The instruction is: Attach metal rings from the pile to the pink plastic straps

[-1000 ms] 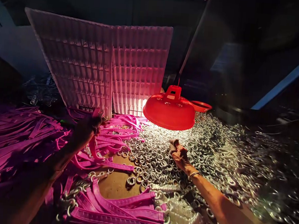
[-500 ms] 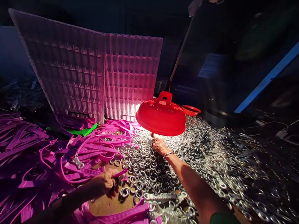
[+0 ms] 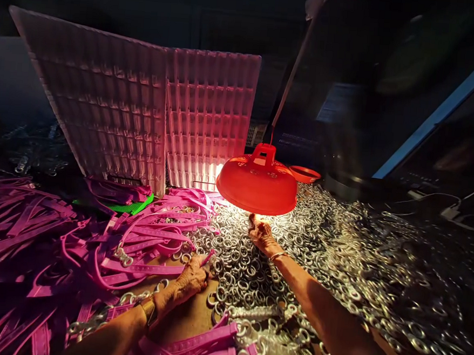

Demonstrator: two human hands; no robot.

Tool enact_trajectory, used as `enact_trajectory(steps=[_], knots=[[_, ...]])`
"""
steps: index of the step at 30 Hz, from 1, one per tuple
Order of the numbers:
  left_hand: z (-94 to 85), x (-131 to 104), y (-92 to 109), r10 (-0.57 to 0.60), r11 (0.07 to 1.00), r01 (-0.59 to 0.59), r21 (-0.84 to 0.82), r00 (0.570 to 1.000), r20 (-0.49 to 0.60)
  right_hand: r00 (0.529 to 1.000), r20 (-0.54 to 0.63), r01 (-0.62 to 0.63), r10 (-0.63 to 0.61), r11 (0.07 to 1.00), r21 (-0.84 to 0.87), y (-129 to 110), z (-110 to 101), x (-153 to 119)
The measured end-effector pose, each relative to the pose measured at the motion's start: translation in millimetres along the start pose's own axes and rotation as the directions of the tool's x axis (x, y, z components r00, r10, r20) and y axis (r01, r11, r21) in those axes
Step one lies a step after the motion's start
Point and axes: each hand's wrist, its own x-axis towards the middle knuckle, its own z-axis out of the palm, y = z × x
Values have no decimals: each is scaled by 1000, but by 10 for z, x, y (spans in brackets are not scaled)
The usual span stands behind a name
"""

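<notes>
My left hand [image 3: 194, 274] is closed on a pink strap [image 3: 208, 256], whose end sticks up past the fingers, over the bare brown tabletop [image 3: 186, 317]. A watch is on that wrist. Under the rim of the red lamp [image 3: 257, 184], my right hand [image 3: 261, 232] reaches over the pile of silver rings [image 3: 243, 259]. Its fingers are bent together; whatever they hold, if anything, is too small to make out. A bangle circles the right wrist. More pink straps [image 3: 155, 234] lie left of my left hand, and others with silver chain pieces [image 3: 267, 331] lie near the front.
Two ribbed translucent panels [image 3: 209, 116] stand upright at the back left, with a green tray [image 3: 141, 205] below them. A red dish [image 3: 304, 174] sits behind the lamp. Large heaps of pink straps [image 3: 22, 227] cover the left; metal pieces [image 3: 377, 263] spread across the right.
My left hand has moved up and to the right with the strap, bringing the watch into clear view. My right hand has shifted slightly right and down, still beneath the lamp.
</notes>
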Motion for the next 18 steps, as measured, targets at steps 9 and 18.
enact_trajectory(steps=[9,18], knots=[[123,-250,161,121,990,-118,-72,992,40,949,205,-316,241,711,628,-418,-217,-831],[284,-485,281,198,971,-185,-151,977,73,880,399,-471,259,590,656,-679,-155,-1147]])
